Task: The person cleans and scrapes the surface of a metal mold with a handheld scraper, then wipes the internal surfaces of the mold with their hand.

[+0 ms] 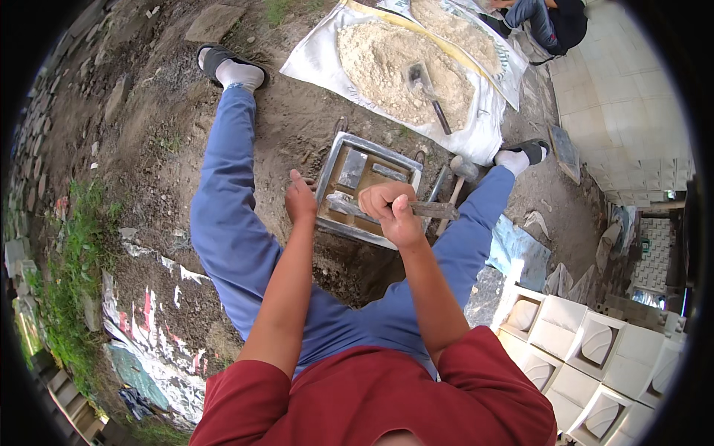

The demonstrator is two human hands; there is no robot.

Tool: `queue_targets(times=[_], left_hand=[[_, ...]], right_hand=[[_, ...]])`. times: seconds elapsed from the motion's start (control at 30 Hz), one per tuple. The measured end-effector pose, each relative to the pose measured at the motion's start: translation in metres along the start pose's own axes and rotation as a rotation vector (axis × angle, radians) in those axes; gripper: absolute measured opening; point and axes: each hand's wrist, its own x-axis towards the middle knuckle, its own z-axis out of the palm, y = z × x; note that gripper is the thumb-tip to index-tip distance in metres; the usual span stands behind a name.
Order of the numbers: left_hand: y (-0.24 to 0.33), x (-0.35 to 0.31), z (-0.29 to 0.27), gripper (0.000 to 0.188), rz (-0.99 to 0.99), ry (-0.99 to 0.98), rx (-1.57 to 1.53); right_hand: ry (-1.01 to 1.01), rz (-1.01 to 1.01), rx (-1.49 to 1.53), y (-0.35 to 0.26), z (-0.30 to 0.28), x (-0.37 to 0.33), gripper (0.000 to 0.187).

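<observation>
Between my spread legs lies a rectangular metal mould (pixel 325 187), with raised rectangular blocks and brown material inside. Over its right part, my right hand (pixel 392 212) is closed around a flat, grey-brown bar-like tool (pixel 433 210), whose end sticks out to the right. What the tool is exactly, I cannot make out. My left hand (pixel 300 199) is beside the mould's left edge, thumb stretched out, holding nothing that I can see; its other fingers are partly hidden. A mallet (pixel 465 169) with a grey head and wooden handle lies right of the mould, against my right leg.
Ahead, a white sack (pixel 312 63) is spread under pale powder, with a scoop (pixel 419 78) lying in it. Beyond sits another person (pixel 547 22). Pale hollow blocks (pixel 561 327) are stacked at the lower right. Rubble and grass (pixel 74 245) border the left.
</observation>
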Motion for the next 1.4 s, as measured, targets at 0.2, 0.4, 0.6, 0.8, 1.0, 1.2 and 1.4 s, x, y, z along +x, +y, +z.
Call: queue_targets(times=[0.2, 0.4, 0.6, 0.8, 1.0, 1.2, 1.4], left_hand=[[0.002, -0.004, 0.002, 0.094, -0.034, -0.011, -0.071], [0.003, -0.002, 0.0, 0.09, -0.086, 0.01, -0.128], [-0.001, -0.004, -0.002, 0.093, -0.101, 0.006, -0.178], [0.004, -0.002, 0.001, 0.093, -0.069, 0.008, -0.178], [0.006, -0.007, -0.004, 0.092, -0.094, 0.017, -0.179], [0.002, -0.005, -0.002, 0.098, -0.122, -0.057, -0.423], [-0.002, 0.004, -0.001, 0.106, -0.156, -0.118, -0.532]], right_hand=[[-0.07, 0.123, -0.091, 0.018, 0.003, -0.005, 0.067], [-0.036, 0.133, -0.171, 0.02, 0.015, 0.001, 0.042], [-0.028, 0.072, -0.284, 0.059, 0.017, -0.004, 0.029], [-0.159, 0.003, -0.415, 0.03, 0.023, -0.002, 0.033], [-0.133, -0.025, -0.395, 0.048, 0.029, -0.006, 0.029], [-0.049, 0.05, -0.417, 0.052, 0.025, -0.005, 0.037], [-0.03, 0.112, -0.3, 0.053, 0.018, 0.004, 0.037]])
